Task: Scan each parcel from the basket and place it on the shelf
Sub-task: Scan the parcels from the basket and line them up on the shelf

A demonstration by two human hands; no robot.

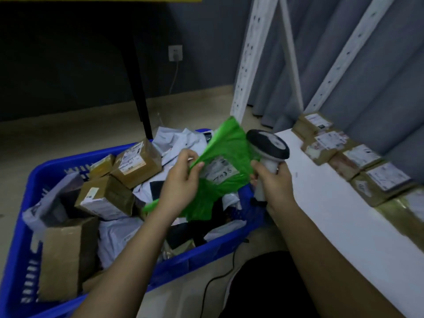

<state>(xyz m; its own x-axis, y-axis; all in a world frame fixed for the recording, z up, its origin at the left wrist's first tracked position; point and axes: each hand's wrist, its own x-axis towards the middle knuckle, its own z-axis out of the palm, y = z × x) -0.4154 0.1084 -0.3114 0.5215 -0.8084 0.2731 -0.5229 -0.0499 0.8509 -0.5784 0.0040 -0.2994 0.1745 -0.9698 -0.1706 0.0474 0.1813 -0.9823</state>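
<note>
**Ana:** Forearms fill the bottom of the view, both reaching out over the blue basket (34,226). How far along does the job look?

**Ben:** Partway, by the look of it. A row of brown taped boxes (358,164) already lies along the back of the white shelf (321,214), labels up. The basket is far from empty: cardboard boxes (137,161), grey poly mailers (119,239) and more heaped inside. Most of the work seems left.

**Ana:** And the parcel in hand?

**Ben:** A green poly mailer (220,171), held above the basket between the two hands. The left hand (181,177) pinches its left edge, fingers curled around the film. The white label faces up, towards the camera.

**Ana:** The right?

**Ben:** The right hand (273,182) is wrapped round the white grip of a handheld barcode scanner (267,152), its dark head just beside the mailer's right edge. Whether the fingers also touch the bag cannot be told. The scan looks like the current step; shelving is not yet done.
</note>
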